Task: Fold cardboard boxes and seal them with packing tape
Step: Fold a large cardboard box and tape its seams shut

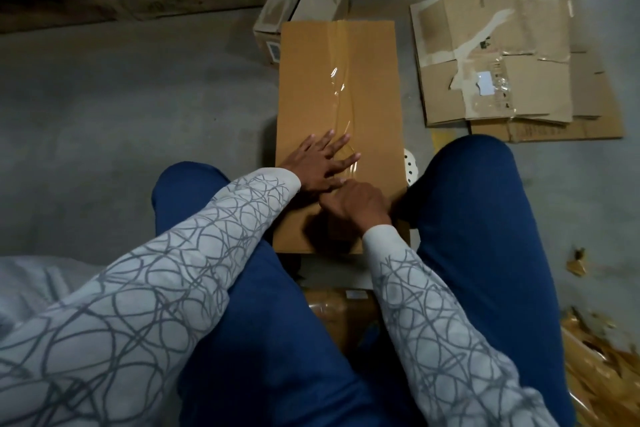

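The tape [341, 80] down the middle of the cardboard box [374, 87] lay wrinkled midway, so pressing on could have locked creases in and left the seam poorly sealed (a tug at the near end might also have lifted it). The box sat on the floor [138, 97] between the knees. The left hand [318, 163] lay flat, fingers spread, on the tape. The right hand [356, 203] was curled near the box's near edge; whether it pinched tape I could not tell.
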